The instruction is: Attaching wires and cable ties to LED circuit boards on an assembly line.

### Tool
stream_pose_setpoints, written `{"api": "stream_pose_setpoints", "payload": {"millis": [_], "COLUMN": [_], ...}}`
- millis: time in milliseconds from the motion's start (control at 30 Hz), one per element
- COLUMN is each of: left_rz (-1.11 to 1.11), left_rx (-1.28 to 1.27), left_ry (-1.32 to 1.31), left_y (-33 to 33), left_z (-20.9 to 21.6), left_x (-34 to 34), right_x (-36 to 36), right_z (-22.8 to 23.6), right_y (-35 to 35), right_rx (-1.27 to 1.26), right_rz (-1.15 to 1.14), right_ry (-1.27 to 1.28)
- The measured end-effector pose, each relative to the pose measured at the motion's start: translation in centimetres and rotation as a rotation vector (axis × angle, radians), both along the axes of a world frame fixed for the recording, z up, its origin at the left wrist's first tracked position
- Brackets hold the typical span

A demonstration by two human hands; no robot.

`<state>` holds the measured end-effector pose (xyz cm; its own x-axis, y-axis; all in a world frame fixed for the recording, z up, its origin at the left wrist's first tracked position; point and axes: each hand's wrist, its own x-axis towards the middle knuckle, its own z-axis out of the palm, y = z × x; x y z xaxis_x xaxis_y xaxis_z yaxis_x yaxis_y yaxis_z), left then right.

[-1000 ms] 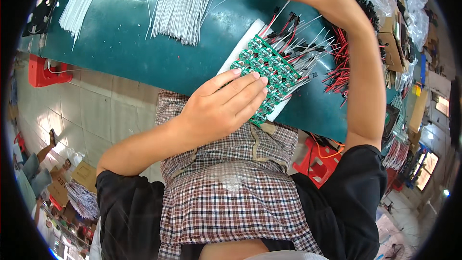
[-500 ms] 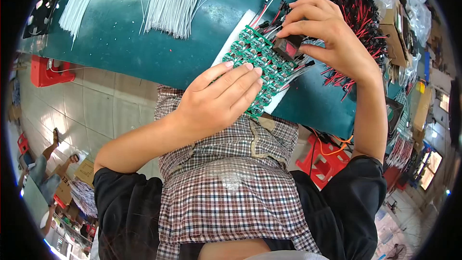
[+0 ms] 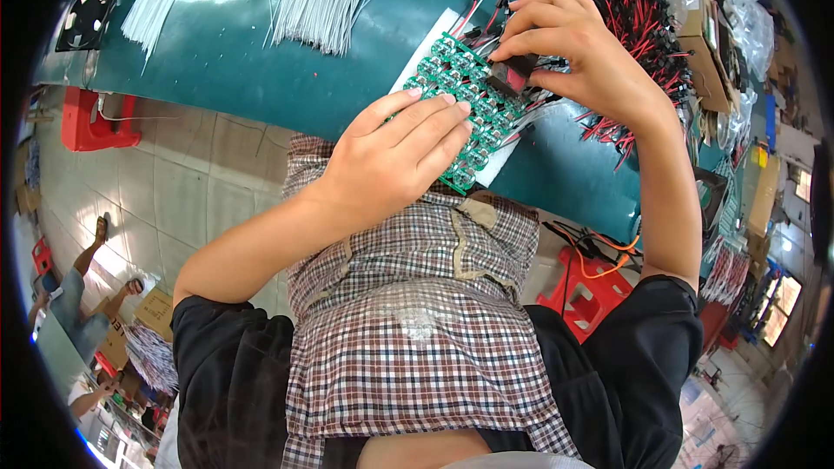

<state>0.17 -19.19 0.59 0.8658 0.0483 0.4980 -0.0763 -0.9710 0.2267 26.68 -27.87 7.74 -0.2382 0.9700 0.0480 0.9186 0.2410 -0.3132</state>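
Note:
A panel of green circuit boards [image 3: 447, 52], with several round clear parts in rows, lies on a white pad [image 3: 497, 167] near the table's front edge. My left hand [image 3: 391, 148] rests flat on the panel's near left part, fingers stretched out side by side. Over the panel's right side, my right hand [image 3: 595, 56] has its thumb and fingers closed round a dark block [image 3: 506, 81] with a reddish face. The block sits at the boards; whether it presses on them I cannot tell. Thin wires with black connectors [image 3: 499, 4] stick out along the panel's far and right sides.
A big heap of red and black wires [image 3: 630, 22] lies right of my right hand. White wire bundles [image 3: 326, 0] and a black fan [image 3: 87, 16] lie along the green table [image 3: 234, 69]. Red stools [image 3: 582, 295] stand below. Cardboard and plastic bags crowd the right.
My right hand and the block have shifted slightly left and nearer over the panel. The left hand stays flat on the boards. The whole view has shifted a little.

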Motion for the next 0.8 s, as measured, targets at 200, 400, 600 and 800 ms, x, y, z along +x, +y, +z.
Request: {"api": "stream_pose_setpoints", "payload": {"millis": [200,400,600,800], "left_rz": [-0.008,-0.019,-0.043,-0.025], "left_rx": [0.014,-0.036,-0.065,-0.079], "left_ry": [-0.03,0.051,0.097,0.089], "left_y": [0.1,0.2,0.4,0.4], "left_z": [-0.5,-0.1,1.0,1.7], "left_x": [0.5,-0.1,-0.2,0.2], "right_x": [-0.5,-6.9,-15.2,-14.4], "right_z": [0.1,2.5,-5.1,-11.0], "right_y": [-0.7,-5.5,-12.1,-15.9], "right_rx": [0.079,0.167,-0.104,-0.159], "right_rz": [0.023,-0.239,-0.246,-0.578], "right_ry": [-0.103,0.12,0.286,-0.02]}}
